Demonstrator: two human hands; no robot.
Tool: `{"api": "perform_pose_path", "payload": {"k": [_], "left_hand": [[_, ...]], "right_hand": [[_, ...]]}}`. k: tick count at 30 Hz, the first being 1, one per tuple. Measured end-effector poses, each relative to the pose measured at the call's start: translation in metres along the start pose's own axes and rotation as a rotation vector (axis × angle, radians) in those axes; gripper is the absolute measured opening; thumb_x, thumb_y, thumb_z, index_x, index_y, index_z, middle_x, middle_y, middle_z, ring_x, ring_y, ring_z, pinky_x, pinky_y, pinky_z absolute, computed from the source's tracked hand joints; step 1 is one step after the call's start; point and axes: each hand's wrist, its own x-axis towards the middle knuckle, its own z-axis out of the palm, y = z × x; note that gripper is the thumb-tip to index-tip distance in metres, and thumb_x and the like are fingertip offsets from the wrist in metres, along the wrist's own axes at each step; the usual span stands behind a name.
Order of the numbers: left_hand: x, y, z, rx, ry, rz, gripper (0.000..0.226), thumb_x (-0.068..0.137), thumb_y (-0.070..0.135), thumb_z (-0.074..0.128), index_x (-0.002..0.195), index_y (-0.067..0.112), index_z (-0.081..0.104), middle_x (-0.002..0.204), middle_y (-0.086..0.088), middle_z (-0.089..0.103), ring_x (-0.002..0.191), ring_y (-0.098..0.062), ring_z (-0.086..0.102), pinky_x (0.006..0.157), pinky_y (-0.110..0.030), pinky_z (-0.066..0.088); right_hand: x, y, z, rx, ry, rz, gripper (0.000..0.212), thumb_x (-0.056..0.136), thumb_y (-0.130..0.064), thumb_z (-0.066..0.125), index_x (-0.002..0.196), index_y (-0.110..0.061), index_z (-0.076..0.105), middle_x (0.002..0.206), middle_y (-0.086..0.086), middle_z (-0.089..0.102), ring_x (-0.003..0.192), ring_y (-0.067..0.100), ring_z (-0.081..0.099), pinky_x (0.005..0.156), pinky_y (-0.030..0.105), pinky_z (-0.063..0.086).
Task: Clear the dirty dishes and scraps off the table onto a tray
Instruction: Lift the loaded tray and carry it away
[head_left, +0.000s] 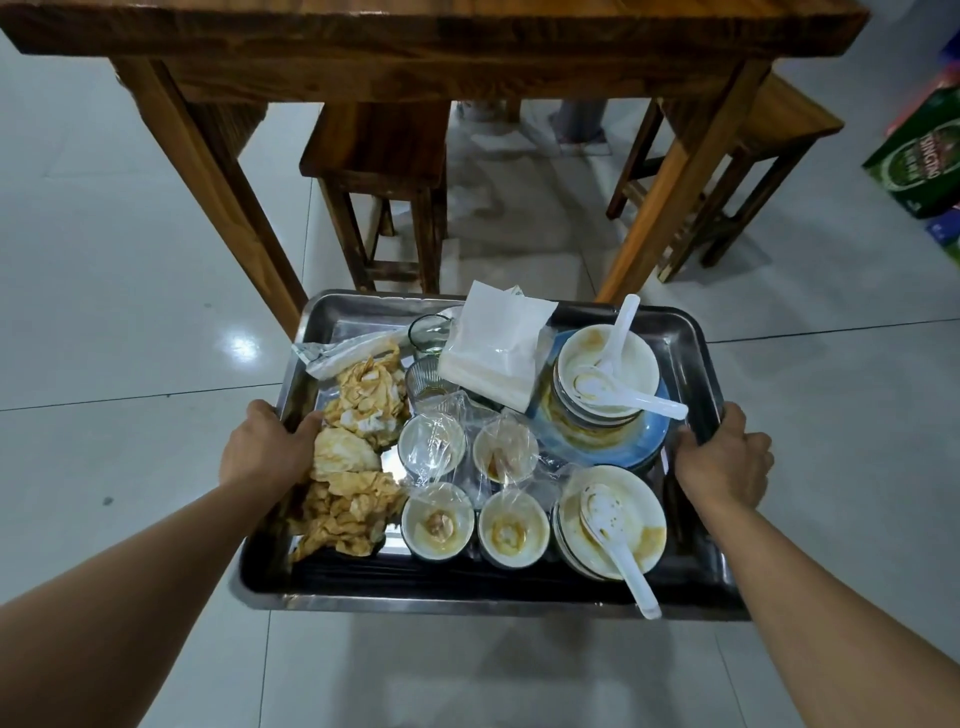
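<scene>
Tray (696, 353) of dirty bowls (613, 514), spoons and scraps (348, 499) held above the floor before the table (431, 47), left hand (270, 452) and right hand (724, 460) each curled round a side rim.

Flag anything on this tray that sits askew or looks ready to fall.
The white spoon in the near-right bowl stack juts its handle out over the tray rim. Nothing else stands out.
</scene>
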Motion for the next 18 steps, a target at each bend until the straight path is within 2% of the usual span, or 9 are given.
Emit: {"api": "perform_pose_path", "payload": {"k": [4,9,14,18], "left_hand": [[0.003,-0.001,0.004,-0.003,0.032,0.021,0.048,0.09,0.044,0.057,0.106,0.0,0.046,0.102,-0.026,0.059,0.095,-0.042,0.056,0.07,-0.04,0.041],[0.002,-0.001,0.006,-0.041,0.083,0.012,0.038,0.092,0.035,0.053,0.105,-0.001,0.051,0.1,-0.027,0.06,0.094,-0.042,0.056,0.07,-0.038,0.039],[0.004,-0.001,0.007,-0.077,0.125,0.021,0.027,0.093,0.026,0.048,0.094,-0.001,0.053,0.097,-0.028,0.06,0.083,-0.037,0.05,0.068,-0.037,0.036],[0.001,-0.005,0.008,-0.099,0.146,0.018,0.024,0.093,0.024,0.048,0.089,0.001,0.051,0.088,-0.021,0.054,0.077,-0.031,0.043,0.068,-0.037,0.036]], "right_hand": [[0.004,0.004,0.0,-0.01,0.028,-0.065,0.046,0.092,-0.029,0.053,0.134,-0.017,0.037,0.122,0.024,0.046,0.109,0.043,0.05,0.085,0.046,0.043],[0.008,0.011,-0.001,0.007,0.078,-0.129,0.037,0.094,-0.013,0.051,0.13,-0.014,0.044,0.114,0.023,0.055,0.101,0.041,0.055,0.077,0.04,0.041],[0.007,0.013,0.0,0.059,0.119,-0.154,0.035,0.093,-0.009,0.052,0.127,-0.011,0.049,0.113,0.023,0.058,0.102,0.041,0.055,0.081,0.043,0.044],[0.006,0.013,-0.002,0.114,0.136,-0.152,0.032,0.091,-0.007,0.054,0.124,-0.01,0.054,0.112,0.022,0.06,0.103,0.042,0.056,0.083,0.044,0.046]]}}
